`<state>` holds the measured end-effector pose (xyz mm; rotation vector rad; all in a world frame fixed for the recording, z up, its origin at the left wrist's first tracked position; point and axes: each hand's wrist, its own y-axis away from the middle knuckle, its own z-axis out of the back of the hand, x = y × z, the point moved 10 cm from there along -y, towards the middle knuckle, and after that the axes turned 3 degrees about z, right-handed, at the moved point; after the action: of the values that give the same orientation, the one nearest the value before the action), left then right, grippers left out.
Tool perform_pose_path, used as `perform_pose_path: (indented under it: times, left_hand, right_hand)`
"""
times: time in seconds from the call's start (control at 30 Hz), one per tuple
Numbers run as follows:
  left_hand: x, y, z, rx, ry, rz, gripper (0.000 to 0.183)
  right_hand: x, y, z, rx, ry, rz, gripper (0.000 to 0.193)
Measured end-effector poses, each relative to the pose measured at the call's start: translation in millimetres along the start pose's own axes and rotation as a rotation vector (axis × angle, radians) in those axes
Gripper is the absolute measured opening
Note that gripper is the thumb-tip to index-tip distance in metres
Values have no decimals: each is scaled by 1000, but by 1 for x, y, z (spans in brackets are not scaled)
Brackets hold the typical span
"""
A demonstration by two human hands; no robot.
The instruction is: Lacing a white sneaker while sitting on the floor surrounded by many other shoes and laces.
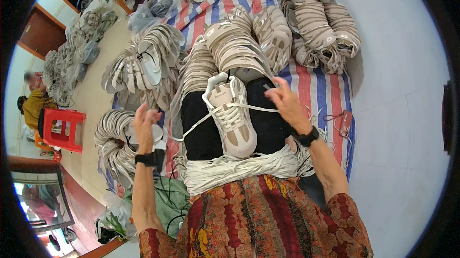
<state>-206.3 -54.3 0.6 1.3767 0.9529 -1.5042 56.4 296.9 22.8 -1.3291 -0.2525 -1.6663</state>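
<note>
A beige and white sneaker (237, 136) lies across my dark-clothed lap, toe toward me, its laces threaded and crossed at the top. One loose white shoelace (261, 109) stretches from it to my right hand (288, 104), whose curled fingers appear closed on it. The other lace end (196, 124) runs left and droops beside my leg, apart from my left hand (146, 126). That hand is raised left of the sneaker, fingers apart, nothing visible in it. A thick bundle of white laces (239, 171) rests across my lap at the waist.
Nested rows of beige shoe uppers (235, 45) stand just ahead, with more stacks (316, 23) at far right and a tied bunch (143, 61) at left. Beneath lies a striped sheet (302, 83), with a red phone-like object (344, 123) on it. A red stool (62, 128) and another person (36, 104) are far left.
</note>
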Motion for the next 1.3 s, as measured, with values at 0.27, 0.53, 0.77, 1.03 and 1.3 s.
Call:
perform_pose_path:
  times: [0.27, 0.53, 0.77, 1.03, 1.3]
  left_hand:
    - [-11, 10, -136, 420, -15, 202, 27]
    - [-9, 30, -215, 592, 116, 312, 17]
    - [1, 37, -240, 656, -15, 300, 15]
    - [0, 38, -241, 653, 111, 312, 17]
    - [25, 34, -140, 144, 121, 173, 16]
  right_hand:
    - [-33, 2, -89, 417, -135, -291, 15]
    - [-17, -11, -93, 423, 10, -164, 18]
    - [-22, -14, -92, 466, 23, -231, 19]
    - [-9, -28, -104, 580, 100, -83, 18]
    - [77, -45, -90, 247, 99, 413, 10]
